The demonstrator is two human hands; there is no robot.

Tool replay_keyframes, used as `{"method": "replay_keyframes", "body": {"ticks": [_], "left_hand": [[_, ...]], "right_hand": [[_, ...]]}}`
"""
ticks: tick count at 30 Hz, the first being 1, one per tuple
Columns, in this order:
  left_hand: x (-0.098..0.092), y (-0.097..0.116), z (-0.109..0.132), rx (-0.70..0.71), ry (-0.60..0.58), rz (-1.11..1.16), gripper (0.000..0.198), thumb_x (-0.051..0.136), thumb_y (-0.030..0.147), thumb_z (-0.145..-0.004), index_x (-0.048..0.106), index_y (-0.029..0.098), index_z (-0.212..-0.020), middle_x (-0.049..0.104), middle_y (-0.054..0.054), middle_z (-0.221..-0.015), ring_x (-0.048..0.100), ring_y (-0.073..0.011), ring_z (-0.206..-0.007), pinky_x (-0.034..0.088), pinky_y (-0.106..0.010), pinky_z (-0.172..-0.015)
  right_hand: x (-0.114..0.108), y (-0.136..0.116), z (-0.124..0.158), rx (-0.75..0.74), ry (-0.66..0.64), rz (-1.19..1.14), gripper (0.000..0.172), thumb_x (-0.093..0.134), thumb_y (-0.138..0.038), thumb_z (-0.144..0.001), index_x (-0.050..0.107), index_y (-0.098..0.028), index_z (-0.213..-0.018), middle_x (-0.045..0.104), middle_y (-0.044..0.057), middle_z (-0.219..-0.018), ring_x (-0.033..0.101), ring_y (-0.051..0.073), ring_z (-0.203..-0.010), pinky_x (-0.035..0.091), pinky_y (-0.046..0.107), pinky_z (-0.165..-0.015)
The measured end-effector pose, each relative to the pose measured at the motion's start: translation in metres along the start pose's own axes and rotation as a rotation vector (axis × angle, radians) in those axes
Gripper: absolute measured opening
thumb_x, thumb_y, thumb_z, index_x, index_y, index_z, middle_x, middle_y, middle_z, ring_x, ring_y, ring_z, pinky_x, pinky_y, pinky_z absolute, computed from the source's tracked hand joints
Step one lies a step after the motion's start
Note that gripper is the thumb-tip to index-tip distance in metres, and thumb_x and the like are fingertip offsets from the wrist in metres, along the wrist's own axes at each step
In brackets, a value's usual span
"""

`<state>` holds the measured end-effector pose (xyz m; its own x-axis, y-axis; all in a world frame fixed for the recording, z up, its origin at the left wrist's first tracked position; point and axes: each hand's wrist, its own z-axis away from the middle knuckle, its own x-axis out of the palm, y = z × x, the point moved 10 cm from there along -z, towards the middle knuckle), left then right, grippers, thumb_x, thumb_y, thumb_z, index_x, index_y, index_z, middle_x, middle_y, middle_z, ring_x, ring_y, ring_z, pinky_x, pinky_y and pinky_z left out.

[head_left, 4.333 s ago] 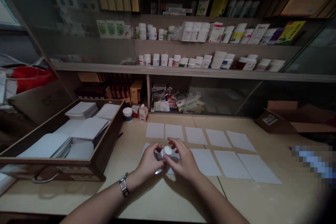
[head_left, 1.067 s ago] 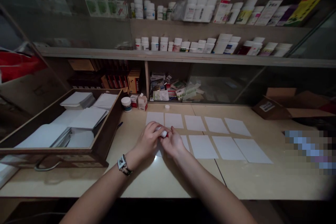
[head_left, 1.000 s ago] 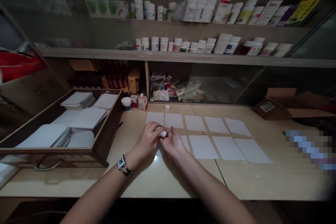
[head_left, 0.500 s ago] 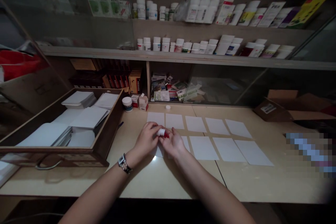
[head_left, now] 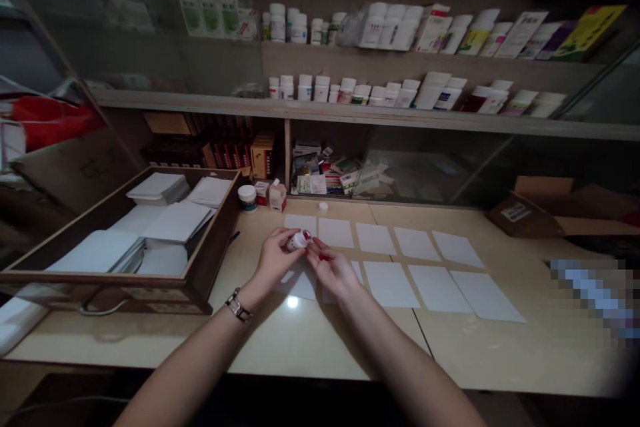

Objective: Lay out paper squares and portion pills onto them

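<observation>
No text readable anywhere. Label on small bottle (head_left: 299, 240) in left hand (head_left: 277, 259): blurred, too small. Rows of bottles (head_left: 350, 90) on shelf (head_left: 350, 117): printed labels, too dim and small to read. Green-white boxes (head_left: 215, 13) behind glass: print illegible. White sticker (head_left: 511, 212) on cardboard box (head_left: 540, 207) at right: dark marks, unreadable. Dial of watch (head_left: 237, 305) on left wrist: not legible. Paper sheets (head_left: 390, 283) on counter: blank.

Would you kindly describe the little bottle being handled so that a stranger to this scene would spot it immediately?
Find the pale counter below the medicine shelves, where white paper squares lie in two rows. At their left end, the left hand holds a small white bottle tipped sideways, whereas the shelf bottles stand upright.
</observation>
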<state>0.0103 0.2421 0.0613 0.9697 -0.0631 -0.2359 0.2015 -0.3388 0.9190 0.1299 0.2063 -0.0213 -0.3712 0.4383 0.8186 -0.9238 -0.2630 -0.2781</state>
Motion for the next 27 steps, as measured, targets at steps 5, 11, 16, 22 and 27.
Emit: {"method": "replay_keyframes", "body": {"ticks": [5,11,16,22,27], "left_hand": [[-0.013,-0.025,-0.007,-0.229,0.083,0.323,0.044,0.08,0.024,-0.058,0.071,0.012,-0.1,0.071,-0.011,-0.099,0.063,-0.0211,-0.09,0.049,-0.032,-0.083],[-0.003,-0.028,-0.005,-0.338,0.054,0.578,0.044,0.084,0.024,-0.051,0.071,0.011,-0.091,0.071,-0.006,-0.082,0.06,-0.0145,-0.068,0.048,-0.026,-0.068],[-0.01,-0.023,-0.007,-0.322,0.084,0.644,0.042,0.083,0.022,-0.05,0.071,0.011,-0.088,0.07,-0.004,-0.078,0.059,-0.0122,-0.066,0.046,-0.024,-0.068],[-0.022,-0.022,-0.013,-0.302,0.143,0.691,0.036,0.081,0.021,-0.05,0.069,0.01,-0.083,0.068,-0.003,-0.074,0.057,-0.0106,-0.064,0.044,-0.022,-0.064],[-0.024,-0.024,-0.015,-0.343,0.154,0.755,0.042,0.083,0.022,-0.048,0.068,0.01,-0.085,0.068,-0.003,-0.074,0.058,-0.0107,-0.063,0.046,-0.023,-0.064]], "right_hand": [[-0.01,-0.006,-0.005,0.022,0.016,0.064,0.032,0.036,0.003,-0.086,0.051,-0.016,-0.106,0.07,0.008,-0.088,0.07,0.013,-0.067,0.059,0.019,-0.054],[0.005,-0.018,-0.025,0.002,-0.051,0.285,0.018,0.044,0.0,-0.086,0.054,-0.015,-0.084,0.061,-0.001,-0.056,0.054,0.008,-0.04,0.043,0.012,-0.035],[0.045,-0.037,-0.056,-0.092,-0.141,0.773,0.023,0.046,0.006,-0.077,0.056,-0.015,-0.081,0.067,0.003,-0.064,0.059,0.008,-0.049,0.049,0.015,-0.048],[0.082,-0.051,-0.091,-0.273,-0.185,1.475,0.021,0.048,-0.012,-0.082,0.053,-0.017,-0.062,0.058,-0.002,-0.045,0.042,0.008,-0.037,0.035,0.018,-0.043],[0.09,-0.052,-0.104,-0.437,-0.183,1.868,0.022,0.056,-0.014,-0.077,0.057,-0.015,-0.055,0.065,0.005,-0.056,0.053,0.013,-0.055,0.037,0.023,-0.058]]}}
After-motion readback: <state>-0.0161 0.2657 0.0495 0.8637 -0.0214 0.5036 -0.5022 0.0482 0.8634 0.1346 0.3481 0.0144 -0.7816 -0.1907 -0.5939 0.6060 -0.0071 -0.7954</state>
